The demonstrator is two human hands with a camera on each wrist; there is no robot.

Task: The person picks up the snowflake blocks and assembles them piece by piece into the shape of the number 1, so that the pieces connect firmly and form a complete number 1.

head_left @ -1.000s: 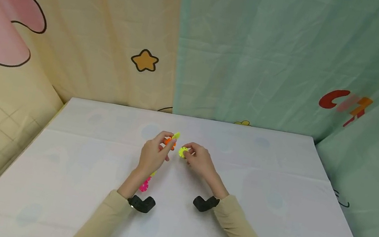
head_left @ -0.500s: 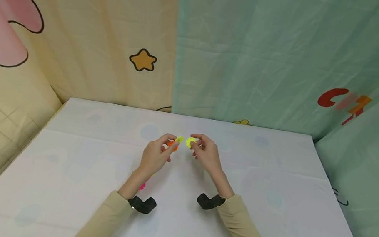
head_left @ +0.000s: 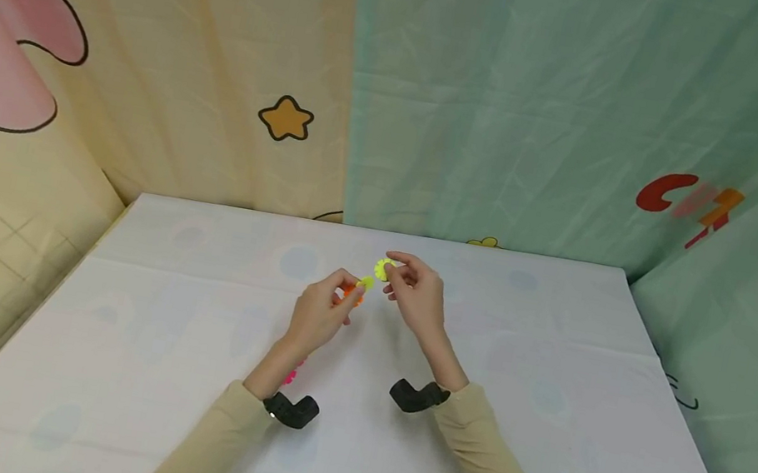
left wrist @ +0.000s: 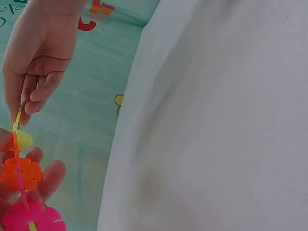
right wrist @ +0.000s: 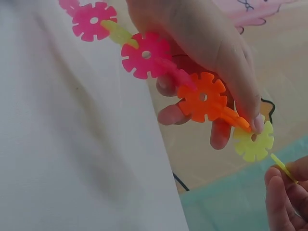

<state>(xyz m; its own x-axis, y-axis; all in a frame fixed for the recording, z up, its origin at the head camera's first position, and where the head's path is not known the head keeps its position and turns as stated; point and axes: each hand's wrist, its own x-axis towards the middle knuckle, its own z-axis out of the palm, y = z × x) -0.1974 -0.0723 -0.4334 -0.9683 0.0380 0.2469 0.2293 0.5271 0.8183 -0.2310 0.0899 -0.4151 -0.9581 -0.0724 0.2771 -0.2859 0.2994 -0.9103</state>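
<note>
My left hand (head_left: 319, 315) pinches one end of a chain of notched plastic snowflake discs between thumb and fingers. The end link is a yellow disc (right wrist: 255, 144), with an orange disc (right wrist: 203, 98) behind it and a pink disc (right wrist: 146, 55) further back. The rest of the chain trails under the left wrist, mostly hidden in the head view. A loose yellow disc (right wrist: 283, 166) is pinched by my right hand (head_left: 419, 299), edge-on in the right wrist view. Its edge is right at the rim of the chain's yellow end disc.
Both hands are over the far half of a table (head_left: 499, 461) with a white cloth. Behind its far edge hang a yellow curtain (head_left: 232, 33) and a green curtain (head_left: 523, 110). Black wrist cameras (head_left: 291, 410) sit on both wrists.
My right hand has moved away from the body and slightly right with its yellow disc. My left hand has shifted a little right with the chain, bringing its end disc close to the loose one.
</note>
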